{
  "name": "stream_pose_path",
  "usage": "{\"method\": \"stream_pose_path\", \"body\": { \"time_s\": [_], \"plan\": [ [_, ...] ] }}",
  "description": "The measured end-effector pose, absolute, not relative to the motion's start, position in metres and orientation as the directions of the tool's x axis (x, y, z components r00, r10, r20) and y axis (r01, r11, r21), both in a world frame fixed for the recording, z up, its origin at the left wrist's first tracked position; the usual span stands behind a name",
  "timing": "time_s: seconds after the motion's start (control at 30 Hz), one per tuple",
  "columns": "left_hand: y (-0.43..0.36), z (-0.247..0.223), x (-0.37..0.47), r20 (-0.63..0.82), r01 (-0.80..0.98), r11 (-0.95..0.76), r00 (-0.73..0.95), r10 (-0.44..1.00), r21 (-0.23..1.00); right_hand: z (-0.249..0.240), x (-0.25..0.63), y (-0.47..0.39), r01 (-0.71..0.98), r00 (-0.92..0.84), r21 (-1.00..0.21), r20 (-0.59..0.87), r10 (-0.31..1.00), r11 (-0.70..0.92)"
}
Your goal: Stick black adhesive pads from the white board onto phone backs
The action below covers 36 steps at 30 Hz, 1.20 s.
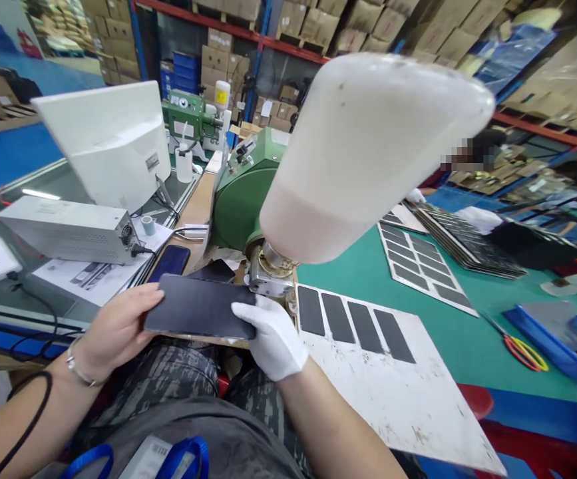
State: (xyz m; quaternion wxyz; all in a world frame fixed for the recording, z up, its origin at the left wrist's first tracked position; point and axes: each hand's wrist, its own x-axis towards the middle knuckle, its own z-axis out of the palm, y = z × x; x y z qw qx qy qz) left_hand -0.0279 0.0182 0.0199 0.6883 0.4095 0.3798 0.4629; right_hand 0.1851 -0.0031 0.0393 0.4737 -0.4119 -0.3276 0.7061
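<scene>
A black rectangular sheet (198, 307) spans between my two hands, its right end close to the metal rollers (271, 283) at the front of a green machine (243, 193). My left hand (121, 327), bare with a wristband, pinches the sheet's left end. In a white glove, my right hand (275, 338) grips the other end, thumb on top; its far fingers are hidden. I cannot tell whether the sheet touches the rollers. Above them leans a large translucent bottle (368, 153) partly filled with pale liquid. Another dark piece (213, 271) lies behind the sheet.
To the right, a white board (392, 399) carries several black rectangles (364, 326). Scissors (522, 349) and a blue tray (562, 339) lie farther right. A phone (169, 263), a grey power box (73, 229) and a white monitor (108, 146) stand left. Another person (432, 183) works beyond.
</scene>
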Motion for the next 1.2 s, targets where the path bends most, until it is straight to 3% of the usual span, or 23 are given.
{"method": "stream_pose_path", "body": {
  "time_s": [0.1, 0.23, 0.33, 0.43, 0.53, 0.63, 0.7, 0.77, 0.87, 1.2],
  "plan": [
    [0.009, 0.019, -0.055, -0.147, -0.311, 0.217, 0.235, 0.961, 0.925, 0.041, 0.167, 0.001, -0.36, -0.305, -0.874, -0.22, 0.927, -0.326],
    [0.004, 0.013, -0.07, -0.153, -0.227, 0.221, 0.284, 0.947, 0.948, 0.037, 0.177, 0.001, -0.133, -0.336, -0.969, -0.153, 0.929, -0.208],
    [0.01, 0.019, -0.062, -0.101, 0.009, 0.112, 0.501, 0.859, 0.994, 0.03, 0.197, -0.001, 0.09, -0.325, -0.979, -0.201, 0.924, -0.181],
    [0.022, 0.03, -0.035, -0.106, 0.247, -0.128, 0.75, 0.653, 0.961, 0.024, 0.211, -0.009, 0.335, -0.34, -0.931, -0.262, 0.903, -0.144],
    [0.033, 0.028, 0.001, -0.127, 0.256, -0.18, 0.841, 0.527, 0.95, 0.016, 0.22, -0.022, 0.461, -0.341, -0.881, -0.283, 0.896, -0.103],
    [0.042, 0.009, 0.033, -0.175, 0.1, 0.177, 0.856, 0.486, 0.979, 0.011, 0.232, -0.036, 0.3, -0.253, -0.918, -0.338, 0.906, -0.259],
    [0.045, -0.006, 0.05, -0.147, -0.069, 0.398, 0.861, 0.487, 0.915, 0.013, 0.242, -0.042, 0.046, -0.185, -0.942, -0.335, 0.924, -0.332],
    [0.045, -0.015, 0.062, -0.077, -0.212, 0.495, 0.863, 0.499, 0.843, 0.018, 0.251, -0.046, -0.188, -0.106, -0.923, -0.322, 0.941, -0.337],
    [0.039, -0.016, 0.071, -0.001, -0.328, 0.549, 0.858, 0.514, 0.769, 0.031, 0.254, -0.046, -0.341, -0.047, -0.875, -0.35, 0.936, -0.344],
    [0.026, 0.0, -0.002, -0.012, -0.493, 0.462, 0.674, 0.738, 0.738, 0.038, 0.183, -0.013, -0.385, -0.236, -0.852, -0.282, 0.93, -0.356]
  ]
}}
